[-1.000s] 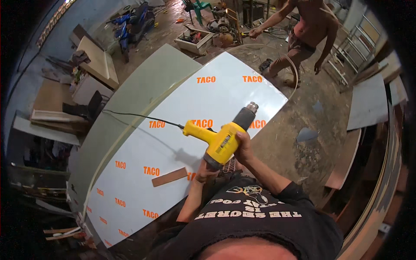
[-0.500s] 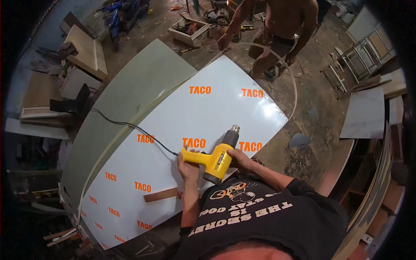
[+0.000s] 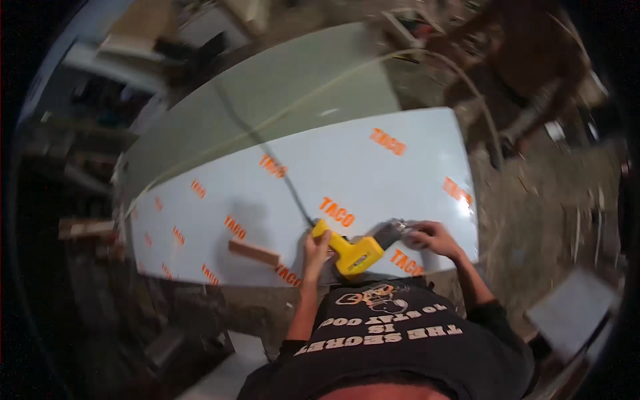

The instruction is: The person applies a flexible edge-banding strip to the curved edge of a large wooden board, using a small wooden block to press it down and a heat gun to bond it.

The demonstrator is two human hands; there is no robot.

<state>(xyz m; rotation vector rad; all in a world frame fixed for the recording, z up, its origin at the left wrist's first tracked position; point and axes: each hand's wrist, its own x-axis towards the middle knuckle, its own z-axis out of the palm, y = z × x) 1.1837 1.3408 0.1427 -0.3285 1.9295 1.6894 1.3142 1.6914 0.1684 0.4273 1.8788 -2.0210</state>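
Note:
My left hand (image 3: pixel 317 252) is wrapped round the handle of a yellow heat gun (image 3: pixel 358 256). The gun lies level above a white board (image 3: pixel 307 183) with orange print, its dark barrel and metal nozzle pointing right. At the nozzle, my right hand (image 3: pixel 432 240) has its fingers bent in a pinch; motion blur hides what is between them. From the handle a dark cord (image 3: pixel 283 170) runs up and left across the board. A short brown strip of wood (image 3: pixel 253 252) lies on the board, left of my left hand.
A grey-green curved panel (image 3: pixel 320 87) lies beyond the white board. Along it a thin pale strip (image 3: pixel 460 75) bends in an arc past the right end. Another person (image 3: pixel 527 60) is at the upper right. A pale sheet (image 3: pixel 573 310) sits at the lower right.
My view has turned, so the board lies more level across it. My right hand has gone from the gun's body to its nozzle. The left keeps hold of the handle.

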